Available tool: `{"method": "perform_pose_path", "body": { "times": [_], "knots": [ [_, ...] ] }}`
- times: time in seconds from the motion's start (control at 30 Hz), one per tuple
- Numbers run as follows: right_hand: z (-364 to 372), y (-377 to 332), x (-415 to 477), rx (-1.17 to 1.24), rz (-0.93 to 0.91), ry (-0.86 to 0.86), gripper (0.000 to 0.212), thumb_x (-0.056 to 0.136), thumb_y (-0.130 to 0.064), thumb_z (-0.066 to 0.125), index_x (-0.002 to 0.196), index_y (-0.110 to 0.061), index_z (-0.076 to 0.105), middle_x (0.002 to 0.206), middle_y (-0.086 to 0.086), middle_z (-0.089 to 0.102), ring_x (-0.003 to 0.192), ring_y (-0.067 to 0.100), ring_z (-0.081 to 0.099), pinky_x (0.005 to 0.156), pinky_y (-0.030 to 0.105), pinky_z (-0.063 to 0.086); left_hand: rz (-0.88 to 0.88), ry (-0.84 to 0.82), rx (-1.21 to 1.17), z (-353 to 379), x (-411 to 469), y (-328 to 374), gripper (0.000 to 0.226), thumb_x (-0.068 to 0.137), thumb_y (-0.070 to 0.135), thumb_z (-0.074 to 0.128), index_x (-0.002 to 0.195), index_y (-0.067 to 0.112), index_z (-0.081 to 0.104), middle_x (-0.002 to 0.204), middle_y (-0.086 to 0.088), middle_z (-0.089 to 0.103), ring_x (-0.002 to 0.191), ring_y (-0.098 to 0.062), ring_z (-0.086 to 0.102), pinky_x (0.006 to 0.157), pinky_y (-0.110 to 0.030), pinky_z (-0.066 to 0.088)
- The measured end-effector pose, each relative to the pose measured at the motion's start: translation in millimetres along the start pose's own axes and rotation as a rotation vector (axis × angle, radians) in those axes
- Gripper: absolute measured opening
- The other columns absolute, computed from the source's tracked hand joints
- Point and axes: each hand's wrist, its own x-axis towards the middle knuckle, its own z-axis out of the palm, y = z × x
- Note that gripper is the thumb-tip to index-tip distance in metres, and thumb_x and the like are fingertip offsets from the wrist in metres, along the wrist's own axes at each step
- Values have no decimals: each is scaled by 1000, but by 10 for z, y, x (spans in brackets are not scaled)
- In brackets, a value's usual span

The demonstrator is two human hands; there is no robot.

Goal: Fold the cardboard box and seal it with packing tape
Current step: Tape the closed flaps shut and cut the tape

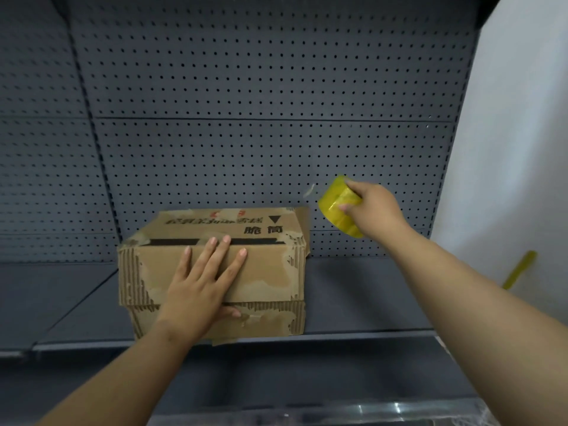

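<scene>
Cardboard box sat on the grey shelf, its flaps folded shut; the left hand lay flat on top, fingers spread, pinning them. To its right the right hand was clamped around the yellow tape roll, raised clear. Pressing firmly while taping along the seam seemed wise.

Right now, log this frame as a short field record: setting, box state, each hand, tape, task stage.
setting: grey shelf with pegboard back
box: cardboard box on the shelf, top flaps folded down, dark gap along the seam, surface torn
left hand: flat on the near flap, pressing it down
right hand: raised right of the box, gripping the tape roll
tape roll: yellow, off the box
stage: folded, no fresh tape seen on the seam
</scene>
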Motion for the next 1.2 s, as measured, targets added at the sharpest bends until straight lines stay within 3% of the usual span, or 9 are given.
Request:
{"method": "perform_pose_path", "body": {
  "times": [0.13, 0.3, 0.43, 0.53, 0.67, 0.8, 0.93, 1.03, 1.2],
  "knots": [
    [-46, -548, -294, -75, -137, -7, 56, 89, -20, 58, 142, -21, 39, 149, 1, 38, 136, 21, 35, 108, 31, 30, 16, -71, -41, -107, -88, -55, 124, 48, 73, 61, 148, 15, 17, 152, -17, 26, 145, -23, -9, 114, -44, 1],
    [29, -1123, -696, -209, -274, -75, 53, 90, -21, 57, 140, -16, 41, 149, 3, 39, 134, 22, 37, 106, 29, 29, -162, -17, -419, -532, -141, -71, 121, 56, 82, 39, 144, 23, -21, 153, 5, -21, 140, -13, -19, 115, -36, -9],
    [98, -1454, -934, -261, -321, -99, 53, 89, -23, 56, 139, -16, 42, 146, 4, 42, 132, 23, 40, 104, 30, 33, -427, 289, -1159, -1031, -97, -132, 111, 59, 63, 61, 149, 27, 7, 155, 9, 20, 141, -10, 19, 114, -37, 22],
    [138, -1629, -1071, -263, -340, -122, 55, 88, -26, 58, 141, -19, 40, 148, 4, 40, 133, 23, 38, 106, 32, 32, -486, 403, -1415, -1294, -118, -224, 71, 75, 39, 71, 138, 21, 42, 133, 11, 49, 123, 0, 43, 104, -27, 36],
    [147, -1768, -1215, -229, -338, -145, 56, 89, -27, 58, 141, -23, 39, 144, 4, 43, 130, 24, 40, 106, 35, 36, -476, 422, -1457, -1455, -217, -399, 9, 86, 29, 64, 83, 24, 71, 88, 14, 70, 91, 4, 62, 91, -26, 47],
    [87, -1827, -1330, -208, -362, -194, 50, 90, -25, 56, 138, -23, 44, 130, 3, 49, 120, 21, 45, 94, 27, 35, -524, 420, -1625, -1548, -287, -591, 20, 90, 25, 59, 73, 18, 67, 81, 2, 72, 92, -19, 69, 90, -37, 51],
    [-2, -1885, -1458, -98, -398, -269, 39, 88, -19, 55, 127, -25, 54, 104, 0, 50, 93, 13, 47, 70, 23, 38, -528, 379, -1731, -1736, -382, -732, 21, 93, 23, 54, 79, 9, 58, 76, -4, 68, 66, -12, 71, 72, -29, 57],
    [-74, -1897, -1513, 20, -404, -299, 36, 87, -19, 55, 123, -26, 56, 108, 1, 60, 93, 15, 54, 74, 20, 43, -536, 347, -1807, -1897, -453, -738, 21, 93, 21, 53, 80, 5, 56, 73, -9, 64, 54, -11, 68, 51, -21, 53],
    [-266, -1825, -1613, 189, -334, -452, 65, 77, -38, 71, 135, -34, 43, 125, -13, 55, 105, 4, 57, 89, 19, 45, -543, 291, -1808, -2083, -532, -660, 23, 93, 23, 54, 79, 5, 55, 63, -3, 68, 54, -12, 67, 50, -23, 53]
  ]
}}
